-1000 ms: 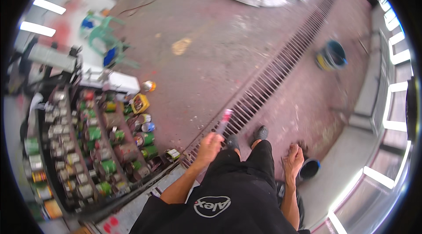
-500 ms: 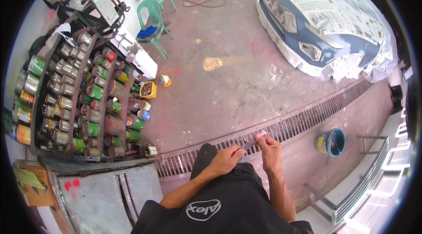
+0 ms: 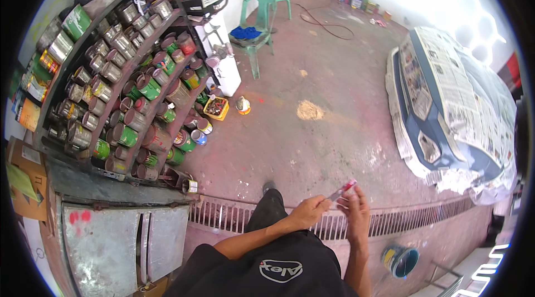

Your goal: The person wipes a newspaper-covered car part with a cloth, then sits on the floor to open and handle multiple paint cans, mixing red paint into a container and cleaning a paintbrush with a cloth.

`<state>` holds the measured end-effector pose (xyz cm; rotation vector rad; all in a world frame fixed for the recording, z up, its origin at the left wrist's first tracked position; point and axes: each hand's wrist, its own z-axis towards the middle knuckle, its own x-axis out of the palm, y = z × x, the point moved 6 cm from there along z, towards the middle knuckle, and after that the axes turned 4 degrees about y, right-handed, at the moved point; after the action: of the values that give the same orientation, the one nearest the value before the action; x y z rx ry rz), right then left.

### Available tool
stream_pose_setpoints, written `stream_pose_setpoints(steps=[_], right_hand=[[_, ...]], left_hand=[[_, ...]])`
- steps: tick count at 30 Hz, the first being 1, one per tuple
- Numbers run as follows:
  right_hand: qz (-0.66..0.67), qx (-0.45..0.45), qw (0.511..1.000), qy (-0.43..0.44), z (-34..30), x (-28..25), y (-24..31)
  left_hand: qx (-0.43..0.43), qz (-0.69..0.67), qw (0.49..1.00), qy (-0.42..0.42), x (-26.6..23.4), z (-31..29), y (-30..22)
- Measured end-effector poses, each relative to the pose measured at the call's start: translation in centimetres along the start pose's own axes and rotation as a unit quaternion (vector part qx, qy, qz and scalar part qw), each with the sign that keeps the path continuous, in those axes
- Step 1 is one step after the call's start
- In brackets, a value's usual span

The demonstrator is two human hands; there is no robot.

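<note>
My left hand (image 3: 310, 211) is closed around one end of a slim, flat grey tool (image 3: 337, 193) with a pinkish-red far end. It is held at waist height in front of me, and its exact kind is too small to tell. My right hand (image 3: 355, 214) is raised beside the coloured end. Its fingers are parted and lightly bent, close to the tool or just touching it. Below my hands are my dark trouser leg (image 3: 263, 214) and the slotted floor drain (image 3: 390, 223).
To the left, a rack (image 3: 83, 155) is packed with paint cans beside a metal cabinet (image 3: 106, 247). A masked car (image 3: 446, 82) is at right, and a bucket (image 3: 400, 262) sits past the drain. Green chairs (image 3: 258, 18) stand ahead, with a hose (image 3: 329, 34) on the floor.
My view has swung left, and one leg is farther forward. The pinkish-red end, earlier pinched in my right fingers, now shows more fully as those fingers have loosened.
</note>
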<state>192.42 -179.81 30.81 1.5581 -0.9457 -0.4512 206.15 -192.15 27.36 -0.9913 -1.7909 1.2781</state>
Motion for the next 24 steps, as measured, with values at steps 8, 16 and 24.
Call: stream_pose_setpoints(steps=[8,16,24], right_hand=[[0.079,0.007,0.997,-0.019,12.9,15.3,1.0],[0.073,-0.037,0.990,-0.111,29.2,14.6,3.9],[0.053,0.023,0.997,0.046,46.9,17.6,2.3]], left_hand=[[0.056,0.020,0.998,-0.033,-9.7,8.5,-6.1],[0.017,0.256,0.967,-0.013,-17.7,12.5,-7.6],[-0.115,-0.148,0.946,-0.265,-29.7,21.3,-11.6]])
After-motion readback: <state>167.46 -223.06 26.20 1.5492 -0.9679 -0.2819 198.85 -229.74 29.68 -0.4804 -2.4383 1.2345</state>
